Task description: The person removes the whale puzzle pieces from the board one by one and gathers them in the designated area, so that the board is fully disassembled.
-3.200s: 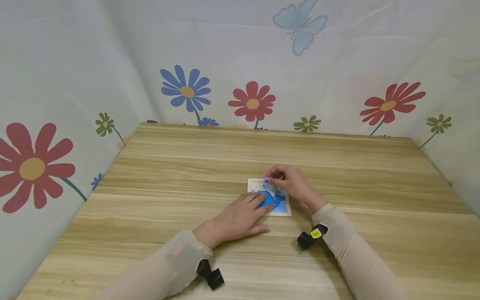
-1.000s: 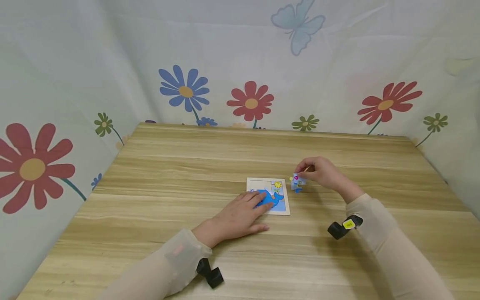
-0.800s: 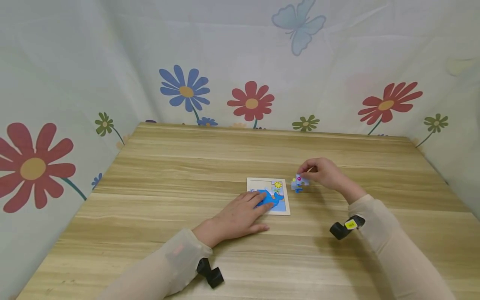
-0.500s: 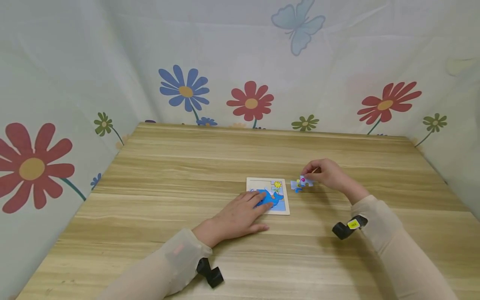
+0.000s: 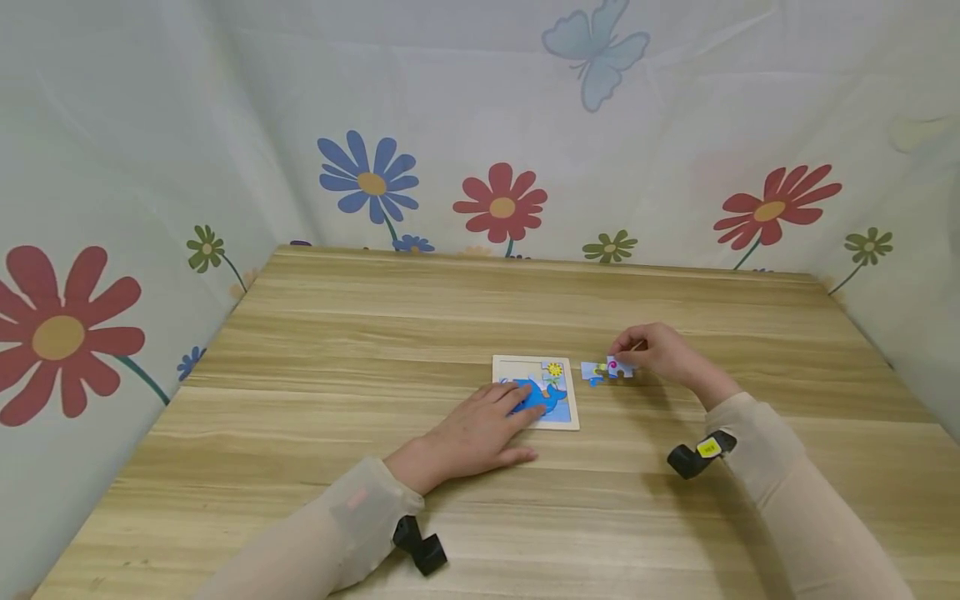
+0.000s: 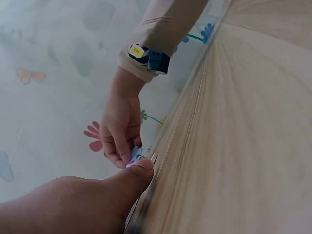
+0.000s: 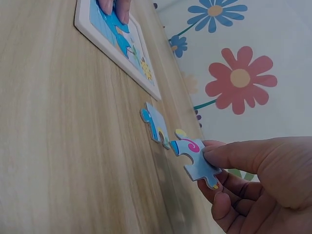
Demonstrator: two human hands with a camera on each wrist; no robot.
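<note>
Resting flat on the puzzle board (image 5: 537,392), the left hand (image 5: 480,433) lies with fingers straight, tips on its blue picture. Just right of the board, one loose puzzle piece (image 5: 592,372) lies on the tabletop (image 5: 375,333). Touching its right side, a second piece (image 5: 619,367) is pinched by the right hand (image 5: 660,352).
</note>
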